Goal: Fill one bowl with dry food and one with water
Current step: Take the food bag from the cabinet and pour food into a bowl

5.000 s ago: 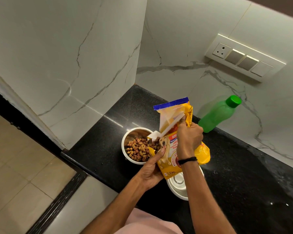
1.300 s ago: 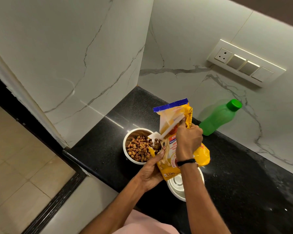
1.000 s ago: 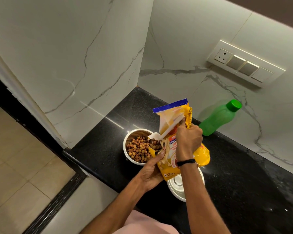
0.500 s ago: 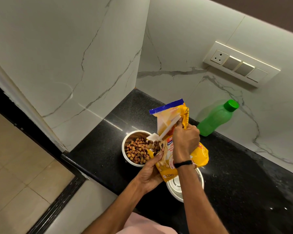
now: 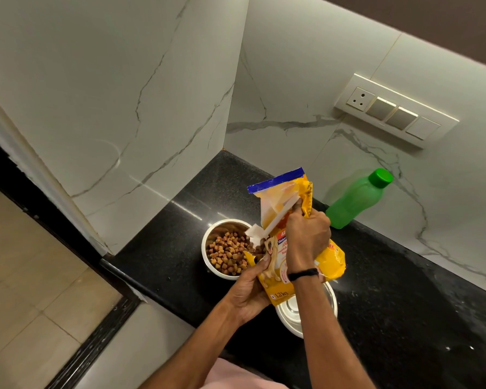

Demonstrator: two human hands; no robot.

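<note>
- A yellow dry-food bag with a blue top strip is held in the air over the black stone bench, tilted so its torn lower corner points down to the left.
- The left hand grips the bag's lower corner from below, fingers closed round the fold, thumb lying on the printed face just beside the mouth.
- The right hand clamps the bag's middle from above, fingers wrapped tight on the crumpled wrapper; a black band sits on that wrist.
- A white torn flap of the bag's inner lining hangs out over the mouth, its end above the food bowl's rim.
- The steel bowl stands on the bench left of the bag and holds a heap of brown kibble; the bag's open corner is over its right edge, with pieces of kibble showing at the mouth.
- A second bowl, pale and with no food in it, stands on the bench near the front edge, partly hidden under the bag and the right forearm; whether it holds any water cannot be told.
- A green bottle with its green cap on stands at the back of the bench against the marbled wall, well apart from both bowls.
- A switch plate with a socket is on the wall above the bottle.
</note>
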